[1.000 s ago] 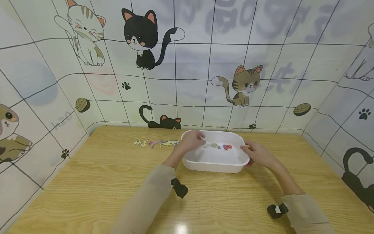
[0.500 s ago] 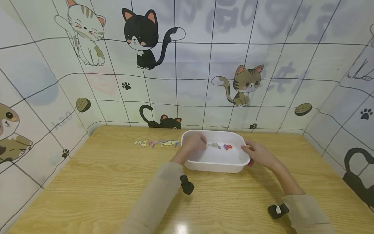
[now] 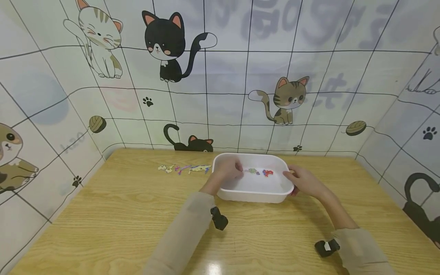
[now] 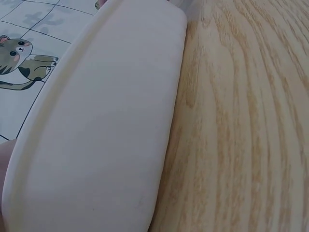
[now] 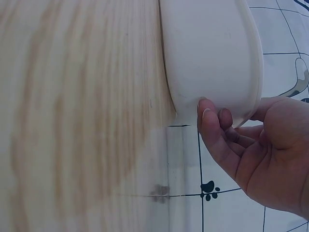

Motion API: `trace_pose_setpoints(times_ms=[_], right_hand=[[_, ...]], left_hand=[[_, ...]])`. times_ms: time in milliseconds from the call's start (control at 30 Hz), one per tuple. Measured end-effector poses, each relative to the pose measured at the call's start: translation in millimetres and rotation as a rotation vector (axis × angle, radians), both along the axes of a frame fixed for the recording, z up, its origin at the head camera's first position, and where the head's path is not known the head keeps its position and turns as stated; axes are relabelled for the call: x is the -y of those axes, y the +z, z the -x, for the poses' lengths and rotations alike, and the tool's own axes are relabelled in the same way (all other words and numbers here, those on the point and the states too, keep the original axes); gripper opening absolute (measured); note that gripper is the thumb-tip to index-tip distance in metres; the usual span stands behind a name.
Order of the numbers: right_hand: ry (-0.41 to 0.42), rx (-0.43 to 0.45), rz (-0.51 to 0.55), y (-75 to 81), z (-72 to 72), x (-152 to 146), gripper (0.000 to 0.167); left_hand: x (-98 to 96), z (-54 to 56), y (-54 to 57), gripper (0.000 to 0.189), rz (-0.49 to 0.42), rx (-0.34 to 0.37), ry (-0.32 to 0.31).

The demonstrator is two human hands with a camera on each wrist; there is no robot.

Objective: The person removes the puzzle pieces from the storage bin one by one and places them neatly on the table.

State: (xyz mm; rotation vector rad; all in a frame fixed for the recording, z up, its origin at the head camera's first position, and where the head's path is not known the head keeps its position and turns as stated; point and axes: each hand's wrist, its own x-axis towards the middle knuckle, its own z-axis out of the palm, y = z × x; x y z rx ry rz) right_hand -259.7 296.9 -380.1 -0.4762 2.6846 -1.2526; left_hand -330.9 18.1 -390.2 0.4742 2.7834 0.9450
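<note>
A white plastic tray point(image 3: 256, 196) stands on the table, with small flat colourful cutouts inside, among them a green one point(image 3: 252, 170) and a red one point(image 3: 267, 173). My left hand point(image 3: 227, 170) reaches into its left part, fingers bent down near the floor beside the green cutout; I cannot tell whether they pinch a piece. My right hand point(image 3: 304, 180) grips the right end, thumb at the rim. In the right wrist view its fingers point(image 5: 212, 125) press the outer wall. The left wrist view shows mostly the tray's outer side point(image 4: 101, 116).
Left of the tray, a row of similar cutouts lies on the wooden table point(image 3: 137, 214), including a yellowish one point(image 3: 199, 168) and a pink-purple one point(image 3: 181, 168). A cat-printed cloth wall point(image 3: 227, 107) rises behind the table and along both sides.
My left hand has moved from over the tray's left rim down and slightly right into the tray, covering a pale cutout that showed there earlier. My right hand and the tray have stayed put.
</note>
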Motion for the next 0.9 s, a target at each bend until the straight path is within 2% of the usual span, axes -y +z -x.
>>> trace_pose_setpoints(times_ms=[200,400,633,900], right_hand=[[-0.006,-0.002,-0.01,0.8,0.0,0.5,0.047],[-0.01,-0.002,-0.013,1.7,-0.9,0.7,0.049],[-0.019,-0.002,-0.028,1.6,-1.1,1.2,0.049],[-0.014,-0.005,-0.021,0.1,-1.0,1.2,0.048]], left_hand=[[-0.1,-0.9,1.0,0.007,-0.113,0.022,0.001],[-1.0,-2.9,4.5,0.004,-0.187,0.045,-0.004],[-1.3,-3.1,6.6,0.01,-0.247,0.035,-0.022],[2.0,-1.8,6.2,0.017,-0.317,-0.003,-0.002]])
